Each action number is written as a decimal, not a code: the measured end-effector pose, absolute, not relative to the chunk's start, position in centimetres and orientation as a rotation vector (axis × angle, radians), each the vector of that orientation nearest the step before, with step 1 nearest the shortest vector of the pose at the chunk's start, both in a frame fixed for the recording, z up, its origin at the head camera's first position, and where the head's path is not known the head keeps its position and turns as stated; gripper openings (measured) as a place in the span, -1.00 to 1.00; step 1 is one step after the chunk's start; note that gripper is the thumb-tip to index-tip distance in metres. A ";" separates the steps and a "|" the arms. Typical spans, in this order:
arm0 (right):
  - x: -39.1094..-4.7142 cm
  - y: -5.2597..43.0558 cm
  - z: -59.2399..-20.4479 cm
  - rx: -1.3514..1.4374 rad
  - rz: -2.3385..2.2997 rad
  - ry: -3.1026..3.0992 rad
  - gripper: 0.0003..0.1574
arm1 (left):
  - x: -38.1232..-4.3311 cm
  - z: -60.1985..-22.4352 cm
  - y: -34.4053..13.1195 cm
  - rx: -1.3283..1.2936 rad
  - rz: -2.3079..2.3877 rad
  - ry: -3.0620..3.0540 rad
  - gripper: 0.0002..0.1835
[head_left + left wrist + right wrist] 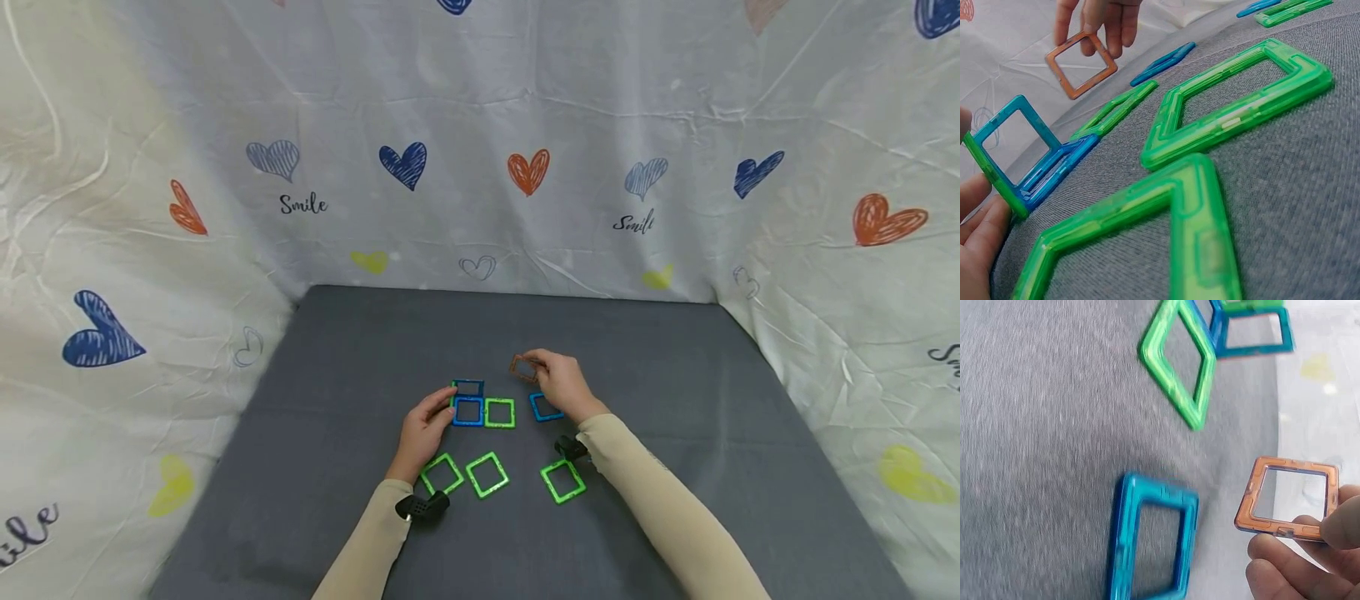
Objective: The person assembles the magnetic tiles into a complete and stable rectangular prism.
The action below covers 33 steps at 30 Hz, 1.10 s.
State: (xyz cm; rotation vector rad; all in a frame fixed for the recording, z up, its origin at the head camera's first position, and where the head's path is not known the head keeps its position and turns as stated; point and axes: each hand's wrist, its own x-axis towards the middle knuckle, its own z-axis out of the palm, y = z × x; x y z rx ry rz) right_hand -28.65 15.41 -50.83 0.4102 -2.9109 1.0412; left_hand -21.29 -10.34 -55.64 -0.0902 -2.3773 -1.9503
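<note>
An orange square magnetic tile frame [1288,529] is pinched between the thumb and fingers of my right hand [562,383], raised off the grey surface. My left hand [422,433] touches the outer side of an upright green tile [994,178], its fingers fairly straight. That green tile stands along the left edge of a flat blue tile [468,424]. At the blue tile's far edge rises another upright blue tile [999,119]. A flat green tile [499,426] adjoins the blue one on the right. Under my right hand lies a separate blue tile [1124,544].
Two loose green tiles, one [459,482] beside my left wrist and another [504,479] to its right, lie nearer me. A third green tile [568,497] lies by my right wrist. Behind the grey table [360,333] hangs a white heart-print cloth [465,208].
</note>
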 end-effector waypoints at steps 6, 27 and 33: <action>-28.4 14.3 -51.1 0.472 1.024 -2.903 -0.62 | -22.1 -58.0 -10.7 -0.121 -1.920 -2.372 -0.54; -28.0 13.4 -52.2 0.608 1.032 -2.901 -0.61 | -22.0 -58.5 -11.2 -0.179 -1.997 -2.322 -0.50; -27.9 13.3 -52.2 0.637 0.992 -2.904 -0.61 | -22.1 -58.5 -11.1 -0.165 -2.020 -2.315 -0.49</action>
